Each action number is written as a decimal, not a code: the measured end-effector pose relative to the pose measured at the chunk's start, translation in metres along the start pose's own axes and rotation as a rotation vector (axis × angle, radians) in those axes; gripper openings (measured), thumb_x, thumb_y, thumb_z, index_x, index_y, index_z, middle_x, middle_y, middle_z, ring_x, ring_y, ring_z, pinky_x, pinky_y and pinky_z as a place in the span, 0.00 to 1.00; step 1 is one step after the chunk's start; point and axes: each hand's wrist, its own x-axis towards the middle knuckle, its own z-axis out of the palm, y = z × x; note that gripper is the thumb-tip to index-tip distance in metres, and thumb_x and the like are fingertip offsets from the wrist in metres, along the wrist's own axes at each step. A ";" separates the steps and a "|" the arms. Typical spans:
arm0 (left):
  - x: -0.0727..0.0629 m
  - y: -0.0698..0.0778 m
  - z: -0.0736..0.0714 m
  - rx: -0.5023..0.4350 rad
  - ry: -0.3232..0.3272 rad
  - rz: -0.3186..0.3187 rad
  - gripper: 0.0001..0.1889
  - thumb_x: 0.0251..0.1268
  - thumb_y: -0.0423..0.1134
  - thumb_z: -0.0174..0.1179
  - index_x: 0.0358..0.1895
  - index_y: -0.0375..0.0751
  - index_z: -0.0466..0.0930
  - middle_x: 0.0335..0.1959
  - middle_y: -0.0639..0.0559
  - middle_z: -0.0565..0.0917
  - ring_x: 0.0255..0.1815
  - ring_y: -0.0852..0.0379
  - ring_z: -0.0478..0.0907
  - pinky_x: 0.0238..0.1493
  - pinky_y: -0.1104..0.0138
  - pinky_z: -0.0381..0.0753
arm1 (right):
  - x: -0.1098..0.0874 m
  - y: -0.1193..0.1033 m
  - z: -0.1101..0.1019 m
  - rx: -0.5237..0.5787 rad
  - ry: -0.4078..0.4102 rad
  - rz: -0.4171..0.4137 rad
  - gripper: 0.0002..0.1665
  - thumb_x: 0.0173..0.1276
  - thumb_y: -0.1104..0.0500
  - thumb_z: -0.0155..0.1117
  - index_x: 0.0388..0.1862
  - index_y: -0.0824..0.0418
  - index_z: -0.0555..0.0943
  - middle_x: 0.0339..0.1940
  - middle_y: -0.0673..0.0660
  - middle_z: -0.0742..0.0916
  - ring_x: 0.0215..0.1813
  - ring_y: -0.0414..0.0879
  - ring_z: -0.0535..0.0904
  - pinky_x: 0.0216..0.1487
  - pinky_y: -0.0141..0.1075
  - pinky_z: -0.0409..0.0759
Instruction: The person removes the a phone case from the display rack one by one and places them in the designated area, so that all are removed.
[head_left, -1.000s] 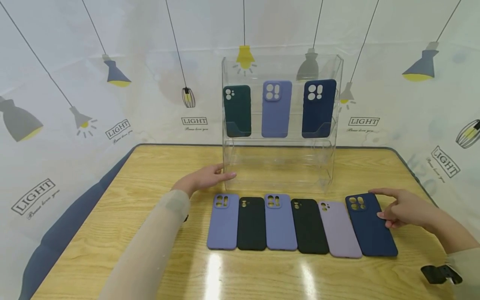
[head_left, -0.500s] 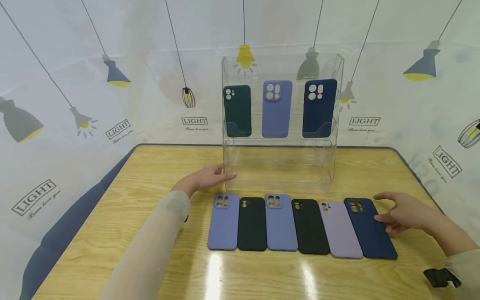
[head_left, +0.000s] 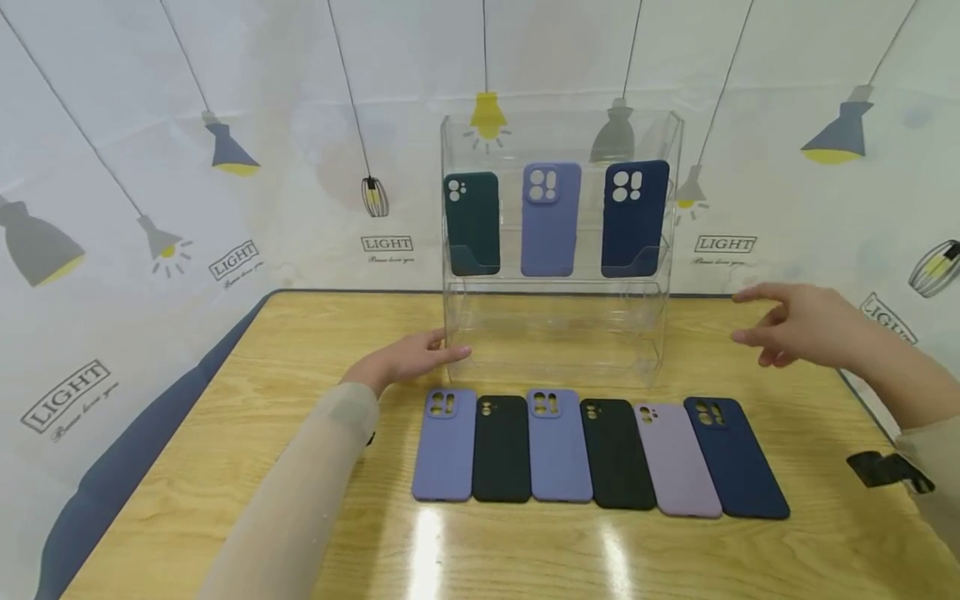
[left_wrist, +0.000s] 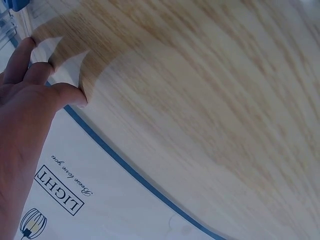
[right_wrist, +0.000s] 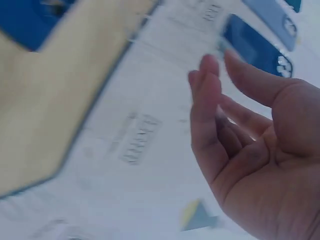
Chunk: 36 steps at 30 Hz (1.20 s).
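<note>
At the lower left side of a clear plastic display stand, my left hand holds the edge, thumb in front and fingers at the side. My right hand hovers to the right of the stand, holding nothing, with index finger and thumb apart. Below it on the table lies a navy phone case, the rightmost of a row. Left of that come a lilac case, a black case, a periwinkle case, another black case and another periwinkle case.
An upper tier of the stand bears a dark green case, a periwinkle case and a navy case, all upright. The wooden table ends at a wall covering printed with lamps.
My right hand has let go of the navy case at the row's right end and risen up and away toward the stand's height. The case has slid slightly nearer me. My left hand stays put.
</note>
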 end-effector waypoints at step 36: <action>0.001 -0.003 0.001 -0.028 0.000 0.002 0.62 0.63 0.85 0.50 0.90 0.50 0.42 0.89 0.41 0.55 0.89 0.39 0.54 0.87 0.41 0.56 | 0.087 -0.107 -0.053 -0.116 0.268 -0.123 0.62 0.77 0.47 0.69 0.91 0.50 0.36 0.88 0.74 0.46 0.76 0.80 0.64 0.73 0.74 0.67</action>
